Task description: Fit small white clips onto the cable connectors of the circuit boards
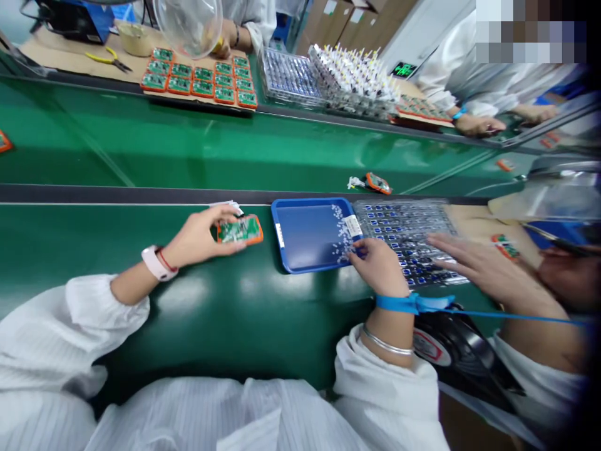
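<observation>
Glossy green circuit board [237,230], orange plastic frame [257,233], smooth blue plastic tray [305,238], clear glossy plastic blister tray [406,241], white cloth sleeves [61,338].

Green circuit board [239,230] (orange rim)

Green conveyor belts [235,147], cardboard boxes [352,25], exit sign [404,69]

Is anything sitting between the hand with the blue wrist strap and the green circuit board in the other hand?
Yes: a blue tray lies between the right hand and the orange-framed circuit board held in the left hand, with small white parts scattered at the end nearest the right hand.
</observation>
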Tool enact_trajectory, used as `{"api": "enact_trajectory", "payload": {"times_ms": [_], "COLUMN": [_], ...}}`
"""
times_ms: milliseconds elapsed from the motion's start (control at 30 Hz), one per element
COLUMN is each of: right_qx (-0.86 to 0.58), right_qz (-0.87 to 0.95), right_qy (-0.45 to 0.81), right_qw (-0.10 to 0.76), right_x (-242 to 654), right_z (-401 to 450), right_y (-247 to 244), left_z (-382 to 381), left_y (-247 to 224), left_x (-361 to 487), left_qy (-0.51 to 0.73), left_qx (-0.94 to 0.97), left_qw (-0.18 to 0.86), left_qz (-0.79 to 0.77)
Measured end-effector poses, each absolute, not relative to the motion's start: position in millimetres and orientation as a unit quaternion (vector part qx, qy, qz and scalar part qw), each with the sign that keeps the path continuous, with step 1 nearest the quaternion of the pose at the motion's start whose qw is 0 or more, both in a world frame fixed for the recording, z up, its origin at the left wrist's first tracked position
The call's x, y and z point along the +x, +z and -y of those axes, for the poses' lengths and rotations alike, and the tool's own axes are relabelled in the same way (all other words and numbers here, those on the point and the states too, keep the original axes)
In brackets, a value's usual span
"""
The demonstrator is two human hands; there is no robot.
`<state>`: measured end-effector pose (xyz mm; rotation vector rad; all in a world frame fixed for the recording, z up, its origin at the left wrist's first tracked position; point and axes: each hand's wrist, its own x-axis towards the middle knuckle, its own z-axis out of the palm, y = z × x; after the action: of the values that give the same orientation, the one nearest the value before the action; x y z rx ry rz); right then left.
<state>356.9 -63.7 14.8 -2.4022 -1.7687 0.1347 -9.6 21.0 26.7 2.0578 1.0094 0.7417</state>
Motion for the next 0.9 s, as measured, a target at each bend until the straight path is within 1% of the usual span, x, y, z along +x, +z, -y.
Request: {"api": "enact_trajectory", "payload": {"times_ms": [67,100,167,233,333,433,533,600,767,900], "right_qx": [-0.801,-0.804,-0.815,-0.824,-0.824,-0.806,-0.79,-0.788,-0.789,-0.783], "right_qz": [0.595,0.592,0.579,0.566,0.567,0.592,0.61,0.61,0.604,0.605], "right_qy": [0.014,0.004,-0.003,0.003,0.007,0.007,0.02,0.033,0.053,0.071], "right_qw": [0.067,0.055,0.022,-0.009,-0.011,0.027,0.065,0.077,0.101,0.122], "right_x": [353,351,348,347,350,355,360,361,360,362], "right_z": [61,60,57,55,53,53,52,52,51,52], "right_y": [14,13,11,8,2,-3,-6,-7,-5,-4], "left_z": [-51,-68,-101,-130,-157,-165,-163,-162,-161,-157], "left_y": [33,35,36,31,17,3,-3,-3,-3,0], "left_x": [-8,-9,-14,-26,-54,-85,-104,-109,-106,-106], "left_qy": [0.384,0.432,0.511,0.549,0.512,0.417,0.312,0.274,0.26,0.302], "left_qx": [0.733,0.703,0.661,0.641,0.634,0.647,0.678,0.696,0.701,0.692], "left_qw": [0.39,0.387,0.345,0.278,0.199,0.157,0.133,0.112,0.074,0.068], "left_qz": [-0.405,-0.411,-0.428,-0.459,-0.544,-0.619,-0.652,-0.654,-0.659,-0.652]}}
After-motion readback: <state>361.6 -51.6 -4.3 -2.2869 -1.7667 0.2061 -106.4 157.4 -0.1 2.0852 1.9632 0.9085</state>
